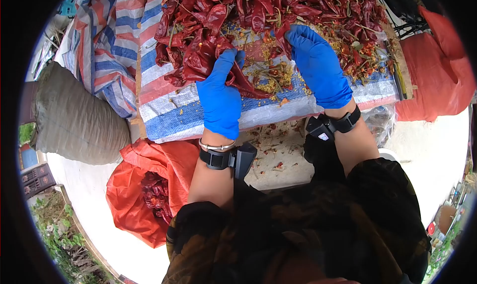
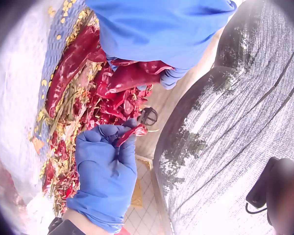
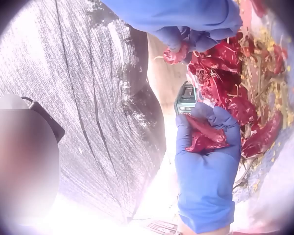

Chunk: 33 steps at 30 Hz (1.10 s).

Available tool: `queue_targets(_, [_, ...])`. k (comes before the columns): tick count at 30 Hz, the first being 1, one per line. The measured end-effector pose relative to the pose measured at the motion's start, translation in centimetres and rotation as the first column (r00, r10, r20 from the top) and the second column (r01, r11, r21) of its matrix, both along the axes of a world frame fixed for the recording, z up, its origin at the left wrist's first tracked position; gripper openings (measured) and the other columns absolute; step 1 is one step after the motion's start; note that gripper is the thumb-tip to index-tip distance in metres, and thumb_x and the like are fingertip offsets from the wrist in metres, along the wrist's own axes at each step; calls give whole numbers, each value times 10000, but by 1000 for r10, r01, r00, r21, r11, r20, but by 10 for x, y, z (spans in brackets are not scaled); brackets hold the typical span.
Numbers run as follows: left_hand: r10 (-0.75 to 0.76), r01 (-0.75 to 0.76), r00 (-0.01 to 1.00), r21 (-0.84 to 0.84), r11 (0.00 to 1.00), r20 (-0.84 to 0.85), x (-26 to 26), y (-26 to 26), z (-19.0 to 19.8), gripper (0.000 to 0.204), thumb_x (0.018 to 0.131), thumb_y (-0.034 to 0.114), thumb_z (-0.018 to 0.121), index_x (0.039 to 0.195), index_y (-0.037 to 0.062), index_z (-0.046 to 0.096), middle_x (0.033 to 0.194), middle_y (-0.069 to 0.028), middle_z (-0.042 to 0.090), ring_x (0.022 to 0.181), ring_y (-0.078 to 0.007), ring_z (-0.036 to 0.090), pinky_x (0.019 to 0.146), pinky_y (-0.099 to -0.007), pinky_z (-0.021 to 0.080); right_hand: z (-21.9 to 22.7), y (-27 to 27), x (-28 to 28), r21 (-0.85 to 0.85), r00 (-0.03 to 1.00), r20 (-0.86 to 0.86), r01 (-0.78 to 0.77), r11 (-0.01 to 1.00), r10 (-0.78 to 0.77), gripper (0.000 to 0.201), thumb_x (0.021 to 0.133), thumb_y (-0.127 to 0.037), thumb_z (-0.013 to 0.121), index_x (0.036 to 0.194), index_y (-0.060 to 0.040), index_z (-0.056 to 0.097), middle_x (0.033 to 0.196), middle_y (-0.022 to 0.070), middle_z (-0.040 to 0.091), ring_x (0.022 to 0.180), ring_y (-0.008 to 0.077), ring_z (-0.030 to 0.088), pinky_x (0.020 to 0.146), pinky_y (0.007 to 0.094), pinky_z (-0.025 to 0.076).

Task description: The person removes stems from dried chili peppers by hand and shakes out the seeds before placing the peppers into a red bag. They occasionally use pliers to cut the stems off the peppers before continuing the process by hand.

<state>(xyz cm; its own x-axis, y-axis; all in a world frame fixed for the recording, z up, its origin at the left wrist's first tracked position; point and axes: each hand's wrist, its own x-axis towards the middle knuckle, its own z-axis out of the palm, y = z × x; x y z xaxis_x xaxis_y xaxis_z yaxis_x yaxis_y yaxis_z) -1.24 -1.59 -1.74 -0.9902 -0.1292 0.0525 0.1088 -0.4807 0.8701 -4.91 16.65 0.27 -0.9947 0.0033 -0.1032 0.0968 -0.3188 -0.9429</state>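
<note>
My left hand [image 1: 218,98], in a blue glove, holds a dried red chili pepper [image 3: 206,137] against its palm with curled fingers. My right hand [image 1: 320,68], also gloved in blue, pinches another dried chili pepper [image 2: 132,133] between thumb and fingers; a thin stem sticks out of it in the left wrist view. Both hands are over the near part of a striped woven sheet [image 1: 174,122]. Beyond them lies a big heap of dried chili peppers [image 1: 258,8]. A long pepper [image 1: 253,89] rests on the sheet just right of the left hand.
Loose yellow seeds [image 1: 271,75] and broken stems litter the sheet between the hands. An orange-red bag [image 1: 124,184] with peppers inside stands at lower left, below a full grey sack [image 1: 74,115]. Red sacking [image 1: 432,75] lies past the right edge. Scraps dot the floor [image 1: 271,172].
</note>
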Motion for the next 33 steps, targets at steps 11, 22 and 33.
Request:
queue_targets(11, [24,-157,965,-504,850,-259,5,12,0,277,741,-48,606,1014,0,597,999,-70,596,897,-130,570,786,-255,462,-5,-26,14,-105,971,-40,-238,966,235,144,798,-75,590,933,-27,576,783,23,587,714,88,531,651,218,419])
queue_targets(22, [-51,63,985,-72,995,166,0,15,15,240,760,27,623,994,20,571,863,-68,622,725,-111,592,627,-241,482,19,-19,15,398,936,-310,-30,917,165,232,778,-58,620,998,-26,552,880,19,580,747,70,520,686,212,443])
queue_targets(33, [-127,157,986,-345,925,108,12,24,9,288,739,36,658,1001,24,541,919,-65,613,788,-120,571,686,-258,467,16,-8,17,338,954,-198,-148,929,224,175,790,-131,615,941,-43,621,774,33,584,635,109,519,581,228,413])
